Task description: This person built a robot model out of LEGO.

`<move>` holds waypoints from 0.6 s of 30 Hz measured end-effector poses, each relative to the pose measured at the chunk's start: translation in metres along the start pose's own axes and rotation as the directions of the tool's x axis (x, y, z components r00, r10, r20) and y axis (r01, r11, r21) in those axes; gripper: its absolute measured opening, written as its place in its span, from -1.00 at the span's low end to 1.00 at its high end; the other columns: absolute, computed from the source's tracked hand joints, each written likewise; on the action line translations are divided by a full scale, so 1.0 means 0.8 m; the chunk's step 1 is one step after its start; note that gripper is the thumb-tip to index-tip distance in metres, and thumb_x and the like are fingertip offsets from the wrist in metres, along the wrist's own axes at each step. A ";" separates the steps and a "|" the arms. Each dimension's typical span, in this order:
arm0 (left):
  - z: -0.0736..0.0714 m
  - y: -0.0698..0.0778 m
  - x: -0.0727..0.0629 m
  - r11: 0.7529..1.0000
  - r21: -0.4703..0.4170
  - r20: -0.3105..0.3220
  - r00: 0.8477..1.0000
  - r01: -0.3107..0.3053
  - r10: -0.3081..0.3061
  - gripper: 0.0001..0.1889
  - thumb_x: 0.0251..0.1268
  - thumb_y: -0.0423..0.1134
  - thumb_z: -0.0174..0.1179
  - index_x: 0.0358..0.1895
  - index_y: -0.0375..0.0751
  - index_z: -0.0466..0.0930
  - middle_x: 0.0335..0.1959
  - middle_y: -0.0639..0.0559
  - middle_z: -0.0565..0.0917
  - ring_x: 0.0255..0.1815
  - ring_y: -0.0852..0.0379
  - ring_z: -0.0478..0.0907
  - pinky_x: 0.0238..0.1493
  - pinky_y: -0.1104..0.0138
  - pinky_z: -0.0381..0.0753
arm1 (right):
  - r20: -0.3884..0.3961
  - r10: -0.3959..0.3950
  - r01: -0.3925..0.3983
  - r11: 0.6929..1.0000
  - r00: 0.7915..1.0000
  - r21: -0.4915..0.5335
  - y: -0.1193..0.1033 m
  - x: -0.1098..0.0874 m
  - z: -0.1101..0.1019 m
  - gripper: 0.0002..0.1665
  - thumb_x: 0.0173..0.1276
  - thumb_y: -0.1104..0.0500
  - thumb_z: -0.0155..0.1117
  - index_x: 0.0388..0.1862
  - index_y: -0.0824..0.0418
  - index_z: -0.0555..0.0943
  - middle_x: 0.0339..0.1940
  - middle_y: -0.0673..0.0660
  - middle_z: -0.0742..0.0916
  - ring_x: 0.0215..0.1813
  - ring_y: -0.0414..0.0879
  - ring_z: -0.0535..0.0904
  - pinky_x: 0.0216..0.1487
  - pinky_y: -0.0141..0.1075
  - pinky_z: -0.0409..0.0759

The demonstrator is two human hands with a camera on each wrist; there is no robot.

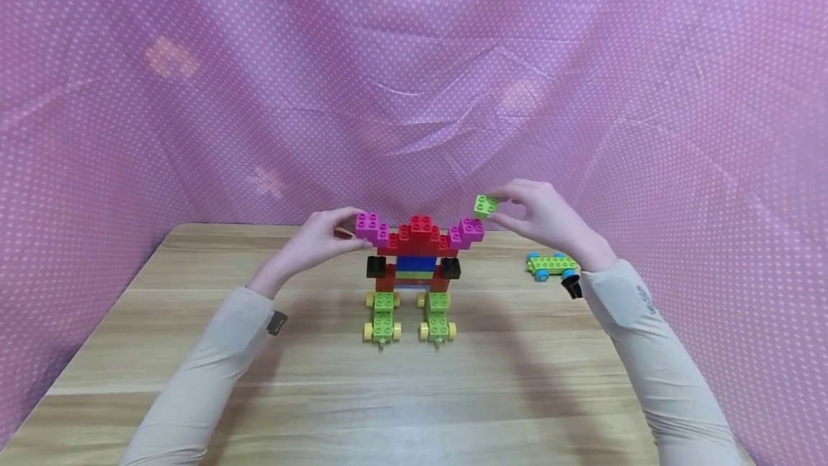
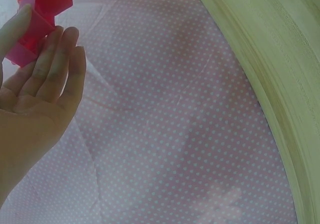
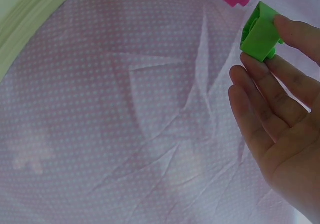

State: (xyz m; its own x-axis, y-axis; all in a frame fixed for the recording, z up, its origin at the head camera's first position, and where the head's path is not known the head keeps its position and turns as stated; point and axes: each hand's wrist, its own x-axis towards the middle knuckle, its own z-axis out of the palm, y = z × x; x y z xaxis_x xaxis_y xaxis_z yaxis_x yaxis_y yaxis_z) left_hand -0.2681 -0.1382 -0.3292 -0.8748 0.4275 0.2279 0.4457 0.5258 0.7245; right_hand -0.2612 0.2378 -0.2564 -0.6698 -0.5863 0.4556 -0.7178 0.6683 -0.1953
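Observation:
A figure built of toy bricks stands upright on the table, with a red upper body (image 1: 417, 241), a blue middle (image 1: 416, 265) and magenta bricks stepping out at both sides. My left hand (image 1: 318, 239) holds the magenta brick (image 1: 367, 224) at the figure's left end between thumb and fingers; the left wrist view shows the thumb (image 2: 17, 29) against its near side. My right hand (image 1: 540, 214) pinches a light green brick (image 1: 485, 206) by its edge, close above the right magenta brick (image 1: 472, 229). In the right wrist view the green brick (image 3: 261, 31) shows its hollow underside, apart from the magenta one.
Two green wheeled bases (image 1: 383, 318) with yellow wheels carry the figure. A green car base (image 1: 551, 263) with blue wheels stands to the right, under my right wrist. Pink dotted cloth (image 1: 414, 92) hangs behind and at the sides of the wooden table (image 1: 310, 394).

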 end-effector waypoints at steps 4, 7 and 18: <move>-0.001 0.000 0.001 1.000 0.001 0.002 1.000 -0.001 0.001 -0.55 0.23 -0.23 0.37 0.18 -0.20 0.56 -0.07 -0.14 0.75 -0.04 -0.02 0.71 0.12 0.14 0.72 | 0.014 -0.010 0.010 1.000 1.000 0.014 -0.007 0.009 0.001 -0.62 0.26 0.20 0.44 0.05 0.27 0.68 -0.01 0.21 0.78 0.02 0.08 0.69 0.09 -0.02 0.70; 0.001 -0.001 0.000 1.000 0.001 0.001 1.000 -0.001 0.001 -0.55 0.22 -0.23 0.38 0.18 -0.20 0.56 -0.07 -0.13 0.75 -0.04 -0.02 0.70 0.12 0.14 0.72 | 0.032 -0.020 0.019 1.000 0.999 0.021 -0.013 0.016 0.002 -0.62 0.28 0.17 0.42 0.06 0.26 0.67 0.00 0.19 0.77 0.04 0.06 0.69 0.11 -0.04 0.69; 0.001 0.000 0.001 1.000 0.009 -0.010 1.000 -0.010 0.010 -0.56 0.22 -0.25 0.38 0.17 -0.22 0.57 -0.08 -0.14 0.75 -0.05 -0.02 0.70 0.10 0.15 0.73 | 0.025 -0.085 0.085 0.996 0.996 0.024 -0.031 0.040 0.010 -0.62 0.26 0.17 0.44 0.05 0.24 0.69 -0.06 0.15 0.78 -0.02 0.00 0.70 0.09 -0.10 0.70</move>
State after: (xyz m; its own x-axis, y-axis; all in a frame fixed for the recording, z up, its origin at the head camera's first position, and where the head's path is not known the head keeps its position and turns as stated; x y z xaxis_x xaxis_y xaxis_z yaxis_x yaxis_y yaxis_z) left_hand -0.2688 -0.1368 -0.3295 -0.8723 0.4251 0.2418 0.4560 0.5283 0.7162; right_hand -0.2663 0.1988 -0.2437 -0.6106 -0.6525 0.4488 -0.7763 0.6051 -0.1765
